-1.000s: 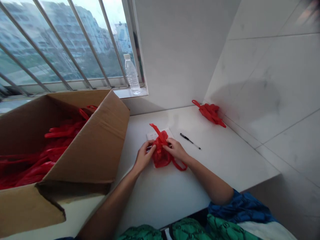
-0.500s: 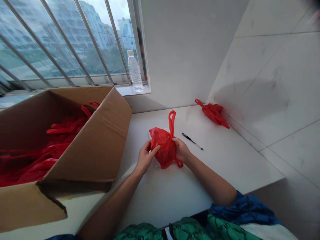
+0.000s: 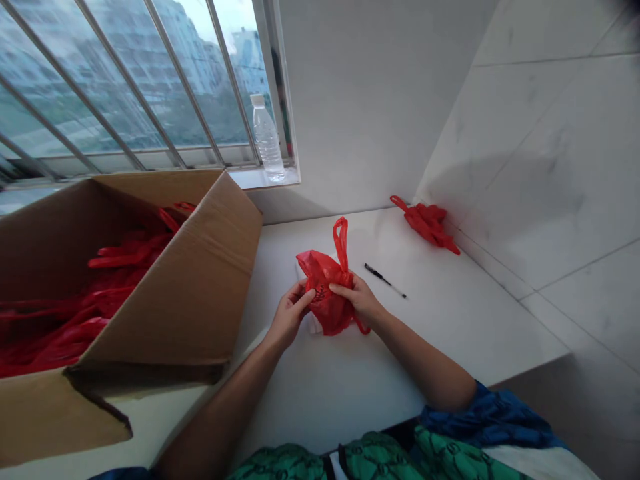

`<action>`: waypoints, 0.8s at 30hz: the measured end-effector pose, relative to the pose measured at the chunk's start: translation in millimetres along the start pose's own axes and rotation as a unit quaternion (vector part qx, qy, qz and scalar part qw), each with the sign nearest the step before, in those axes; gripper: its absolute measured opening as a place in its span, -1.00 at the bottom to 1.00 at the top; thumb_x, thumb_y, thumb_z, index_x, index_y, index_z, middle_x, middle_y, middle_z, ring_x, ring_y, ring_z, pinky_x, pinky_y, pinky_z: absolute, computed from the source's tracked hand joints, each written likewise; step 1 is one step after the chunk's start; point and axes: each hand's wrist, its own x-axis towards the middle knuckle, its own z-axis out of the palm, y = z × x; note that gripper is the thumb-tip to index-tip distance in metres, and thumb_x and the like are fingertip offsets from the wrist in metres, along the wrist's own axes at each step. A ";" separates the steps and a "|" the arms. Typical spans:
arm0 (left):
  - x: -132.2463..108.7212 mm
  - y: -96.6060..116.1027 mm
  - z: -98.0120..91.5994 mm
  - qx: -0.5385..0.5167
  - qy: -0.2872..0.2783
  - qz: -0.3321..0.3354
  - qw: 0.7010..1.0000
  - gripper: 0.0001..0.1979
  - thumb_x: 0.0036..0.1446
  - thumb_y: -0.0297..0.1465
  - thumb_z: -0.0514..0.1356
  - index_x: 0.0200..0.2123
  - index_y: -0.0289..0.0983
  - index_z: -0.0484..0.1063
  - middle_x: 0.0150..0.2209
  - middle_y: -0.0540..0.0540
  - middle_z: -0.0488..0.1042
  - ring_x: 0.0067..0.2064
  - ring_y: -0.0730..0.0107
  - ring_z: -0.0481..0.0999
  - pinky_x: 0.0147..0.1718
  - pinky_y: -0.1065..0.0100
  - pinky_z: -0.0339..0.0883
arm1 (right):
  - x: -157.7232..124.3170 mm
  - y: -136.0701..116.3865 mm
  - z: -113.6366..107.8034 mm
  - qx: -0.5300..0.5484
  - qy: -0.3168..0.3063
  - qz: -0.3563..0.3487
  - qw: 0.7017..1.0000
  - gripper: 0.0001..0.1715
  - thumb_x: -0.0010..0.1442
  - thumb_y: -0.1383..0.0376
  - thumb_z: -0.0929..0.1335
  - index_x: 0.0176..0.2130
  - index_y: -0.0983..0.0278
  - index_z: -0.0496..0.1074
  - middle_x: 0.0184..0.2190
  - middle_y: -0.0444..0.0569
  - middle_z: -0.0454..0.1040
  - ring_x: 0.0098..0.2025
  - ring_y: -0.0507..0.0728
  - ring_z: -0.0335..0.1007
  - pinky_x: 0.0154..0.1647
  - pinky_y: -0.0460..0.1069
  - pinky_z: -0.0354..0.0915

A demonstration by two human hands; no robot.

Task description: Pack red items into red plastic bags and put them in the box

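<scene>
Between my two hands is a red plastic bag (image 3: 330, 315), its looped handle standing up at the top. My left hand (image 3: 291, 312) pinches its left side, thumb on the front. My right hand (image 3: 364, 300) grips the right side just below the knotted neck, with the thumb laid across the front. Dark marks, perhaps writing, show on the bag between the thumbs. What the bag contains cannot be made out. Partly hidden under it lies something white and flat (image 3: 315, 325). A black-tipped pen (image 3: 385, 280) rests on the white table, right of my right hand.
On the left stands a large open cardboard box (image 3: 200, 287) holding many red plastic bags (image 3: 120, 267). Another red bag (image 3: 429, 223) lies by the wall at the table's back right. A clear water bottle (image 3: 269, 143) stands on the sill of the barred window.
My right thumb has moved onto the bag's front, and dark marks now show between both thumbs. The bag is still held in both hands.
</scene>
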 end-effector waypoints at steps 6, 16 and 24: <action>0.4 2.5 1.3 0.006 0.014 0.003 1.000 -0.59 0.02 -0.28 0.41 -0.05 -0.25 0.50 -0.10 -0.13 0.57 -0.20 0.34 0.56 -0.16 0.36 0.42 | 0.1 1.3 -0.1 0.018 -0.005 -0.006 1.000 -0.62 0.00 0.24 0.54 -0.17 0.19 0.45 -0.24 -0.11 0.57 -0.23 0.09 0.50 -0.09 0.04 0.39; 3.1 -1.2 -1.7 0.069 0.064 0.059 0.994 -0.66 0.00 -0.20 0.40 -0.21 -0.26 0.49 -0.27 -0.03 0.53 -0.26 0.42 0.49 -0.22 0.41 0.37 | 3.4 4.1 -2.7 0.047 0.002 0.000 0.999 -0.65 -0.02 0.33 0.51 -0.19 0.22 0.47 -0.24 -0.08 0.60 -0.21 0.13 0.53 -0.04 0.06 0.38; 4.6 -0.4 -4.1 0.069 0.078 0.070 0.992 -0.67 -0.04 -0.26 0.43 -0.27 -0.29 0.46 -0.28 -0.04 0.55 -0.27 0.43 0.50 -0.22 0.41 0.37 | 2.8 2.4 -2.6 0.033 -0.007 0.028 0.999 -0.69 -0.02 0.31 0.50 -0.21 0.24 0.48 -0.30 -0.08 0.59 -0.26 0.13 0.51 -0.13 0.03 0.38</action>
